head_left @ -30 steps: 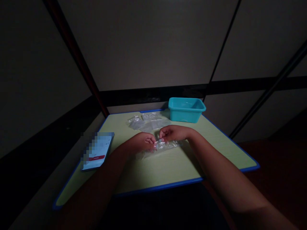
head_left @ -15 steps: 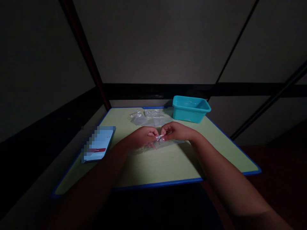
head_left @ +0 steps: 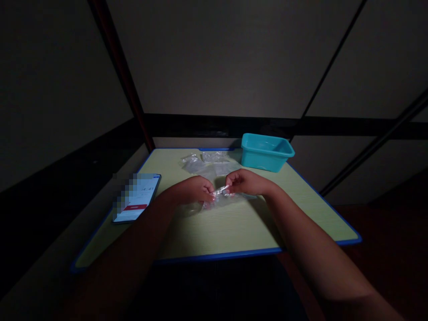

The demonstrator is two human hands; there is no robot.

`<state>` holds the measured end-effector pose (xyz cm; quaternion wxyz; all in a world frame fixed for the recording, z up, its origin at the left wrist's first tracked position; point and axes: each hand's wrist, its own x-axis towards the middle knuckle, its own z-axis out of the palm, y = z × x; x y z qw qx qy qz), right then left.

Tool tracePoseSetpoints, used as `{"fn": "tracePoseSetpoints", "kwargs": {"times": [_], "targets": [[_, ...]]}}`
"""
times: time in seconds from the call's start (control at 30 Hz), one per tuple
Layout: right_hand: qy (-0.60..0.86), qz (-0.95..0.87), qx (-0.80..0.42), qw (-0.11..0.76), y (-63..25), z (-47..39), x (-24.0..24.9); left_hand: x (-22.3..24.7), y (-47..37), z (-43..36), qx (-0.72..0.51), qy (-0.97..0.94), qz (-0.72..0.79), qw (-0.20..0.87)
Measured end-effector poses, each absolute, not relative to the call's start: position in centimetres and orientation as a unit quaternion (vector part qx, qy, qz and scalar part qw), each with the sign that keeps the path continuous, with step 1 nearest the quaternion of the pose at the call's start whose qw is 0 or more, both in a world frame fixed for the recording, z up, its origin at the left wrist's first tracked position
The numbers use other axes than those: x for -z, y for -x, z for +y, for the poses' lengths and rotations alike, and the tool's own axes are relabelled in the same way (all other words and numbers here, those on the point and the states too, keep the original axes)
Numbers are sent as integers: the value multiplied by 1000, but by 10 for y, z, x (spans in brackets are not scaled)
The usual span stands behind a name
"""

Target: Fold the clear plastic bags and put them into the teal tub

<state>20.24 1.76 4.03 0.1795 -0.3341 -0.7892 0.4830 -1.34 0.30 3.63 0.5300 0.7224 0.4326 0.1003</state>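
Observation:
Low over the middle of the table, a crinkled clear plastic bag point(head_left: 220, 200) is stretched between my two hands. My left hand point(head_left: 197, 189) pinches its edge from the left, fingers curled in. From the other side my right hand point(head_left: 245, 182) grips the same edge between thumb and curled fingers. A short, shiny strip of the edge shows between the fingertips. The rest of the bag hangs below, partly on the table. Whether anything is inside it I cannot make out.
Behind my hands lie crumpled clear plastic bags point(head_left: 197, 166) and a clear packet point(head_left: 215, 157). A turquoise basket point(head_left: 265, 158) stands at the back right. A lit phone point(head_left: 140, 200) lies at the left. The pale table point(head_left: 214, 240) has a blue rim and meets walls behind.
My left hand has shifted slightly left, away from the right, so more of the bag's edge shows between them. The right hand has barely moved. The view has tilted a little.

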Motion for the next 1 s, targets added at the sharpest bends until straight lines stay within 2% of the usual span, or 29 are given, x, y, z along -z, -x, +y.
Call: {"fn": "tracePoseSetpoints", "kwargs": {"times": [0.17,0.4,0.73,1.0], "targets": [[316,-793,-493,168,-204,21,-36,-37,13,1,-99,-700,414,573],[341,-802,-473,124,-207,18,-44,-41,12,0,-54,-719,457,521],[438,-800,-410,-18,-231,30,-44,-39,14,2,-17,-746,462,479],[491,-777,-392,-32,-243,35,-43,-37,15,4,-35,-750,482,451]]}}
